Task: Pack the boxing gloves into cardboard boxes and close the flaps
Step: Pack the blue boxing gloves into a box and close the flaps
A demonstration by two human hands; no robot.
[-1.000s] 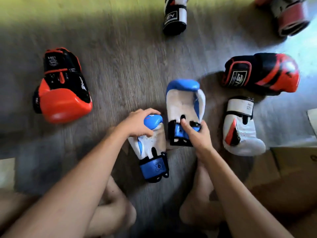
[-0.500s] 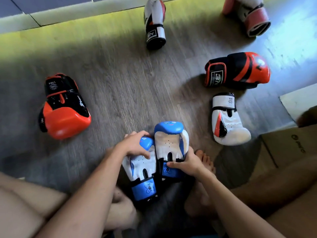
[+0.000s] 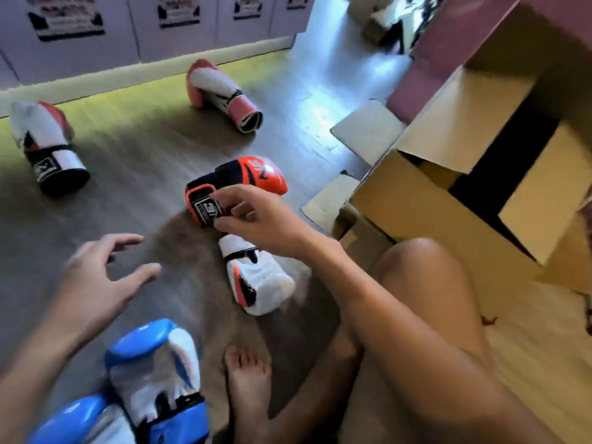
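Two blue and white boxing gloves (image 3: 150, 376) lie side by side on the floor at the bottom left, with no hand on them. My left hand (image 3: 96, 280) hovers open above the floor, fingers spread. My right hand (image 3: 256, 216) is open over the cuff of a black and orange glove (image 3: 256, 174), fingers apart and holding nothing. A white glove with an orange stripe (image 3: 262, 283) lies just below that hand. An open cardboard box (image 3: 448, 129) stands at the right, its flaps up.
A white and red glove with a black cuff (image 3: 48, 145) lies at the far left, a pink and white glove (image 3: 221, 94) near the back wall. Flat cardboard pieces (image 3: 365, 129) lie beside the box. My bare legs and foot (image 3: 250, 379) rest in the lower middle.
Both hands have let go of the blue gloves, which now lie at the bottom left. The view has swung right. My right hand has reached out over the black and orange glove.
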